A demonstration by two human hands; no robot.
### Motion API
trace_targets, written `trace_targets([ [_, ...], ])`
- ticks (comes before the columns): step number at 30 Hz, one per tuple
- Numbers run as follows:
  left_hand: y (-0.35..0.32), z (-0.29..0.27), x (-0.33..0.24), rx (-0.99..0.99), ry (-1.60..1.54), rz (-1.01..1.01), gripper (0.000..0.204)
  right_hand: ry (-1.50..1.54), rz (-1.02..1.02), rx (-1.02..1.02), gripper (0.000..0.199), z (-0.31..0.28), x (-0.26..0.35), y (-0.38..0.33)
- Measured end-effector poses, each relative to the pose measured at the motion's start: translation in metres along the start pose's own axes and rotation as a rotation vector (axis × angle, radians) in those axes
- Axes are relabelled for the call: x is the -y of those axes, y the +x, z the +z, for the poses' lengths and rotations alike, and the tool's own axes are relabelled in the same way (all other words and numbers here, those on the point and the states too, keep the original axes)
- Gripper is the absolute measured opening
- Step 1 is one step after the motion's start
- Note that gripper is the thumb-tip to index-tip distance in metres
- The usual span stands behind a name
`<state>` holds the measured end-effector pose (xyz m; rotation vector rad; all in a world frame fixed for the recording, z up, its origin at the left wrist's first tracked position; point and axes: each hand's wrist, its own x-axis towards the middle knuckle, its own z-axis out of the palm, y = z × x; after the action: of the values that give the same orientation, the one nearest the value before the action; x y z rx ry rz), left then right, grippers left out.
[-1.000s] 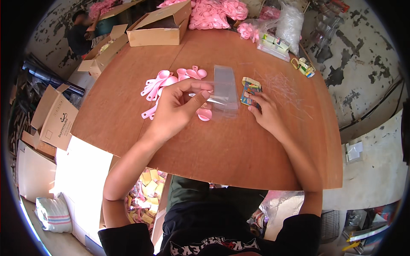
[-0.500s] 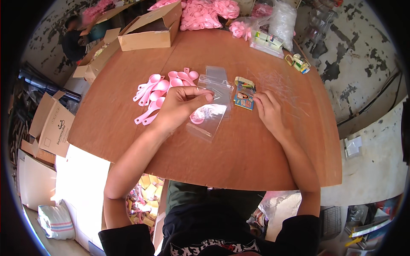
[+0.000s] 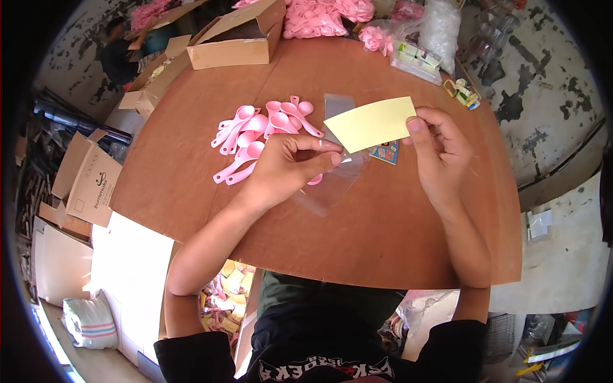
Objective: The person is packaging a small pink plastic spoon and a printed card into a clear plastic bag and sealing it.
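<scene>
Between the thumb and fingers of my right hand [image 3: 442,150] is a pale yellow card [image 3: 373,126], raised above the table with its plain face showing. My left hand [image 3: 290,167] pinches a clear plastic bag [image 3: 322,196] by its upper part; the bag hangs blurred below the fingers. A bit of pink [image 3: 315,180] shows at the bag, partly behind that hand. Pink measuring spoons [image 3: 246,137] lie in a loose pile just beyond my left hand. Partly covered by the yellow card, a blue printed card [image 3: 387,153] lies on the table. Another clear bag [image 3: 338,105] lies behind the card.
An open cardboard box [image 3: 233,51] stands at the table's far left, with bags of pink spoons [image 3: 313,19] beside it. Clear bags [image 3: 440,32] and a clear tray with cards [image 3: 416,60] sit far right. Another person [image 3: 118,57] is at the upper left beyond the table [image 3: 306,249].
My right hand has picked up a card from the printed cards and lifted it toward my left hand, yellow side showing. The left hand keeps its pinch on the bag. The whole view has shifted slightly.
</scene>
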<state>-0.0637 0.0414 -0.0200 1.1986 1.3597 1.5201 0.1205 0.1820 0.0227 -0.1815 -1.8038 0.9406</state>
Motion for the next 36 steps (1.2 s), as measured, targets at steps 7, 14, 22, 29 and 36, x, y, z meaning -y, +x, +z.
trace_targets([
  [7,0.000,0.000,-0.003,0.003,0.096,0.018,0.022,-0.289,-0.161,0.169,0.009,-0.003,-0.001,0.004],
  [14,-0.002,0.004,-0.008,0.044,0.045,0.040,0.025,-0.170,-0.075,0.161,0.009,-0.008,-0.001,0.005],
  [22,-0.004,0.009,-0.013,-0.002,-0.023,0.072,0.035,-0.154,0.068,0.207,0.011,-0.006,0.004,0.001],
  [29,-0.004,0.008,-0.013,0.159,-0.119,0.059,0.034,-0.154,0.092,0.166,0.012,-0.010,0.013,0.003],
  [36,-0.006,0.010,-0.015,0.179,-0.034,0.092,0.033,-0.154,0.143,0.302,0.010,-0.002,0.014,-0.003],
])
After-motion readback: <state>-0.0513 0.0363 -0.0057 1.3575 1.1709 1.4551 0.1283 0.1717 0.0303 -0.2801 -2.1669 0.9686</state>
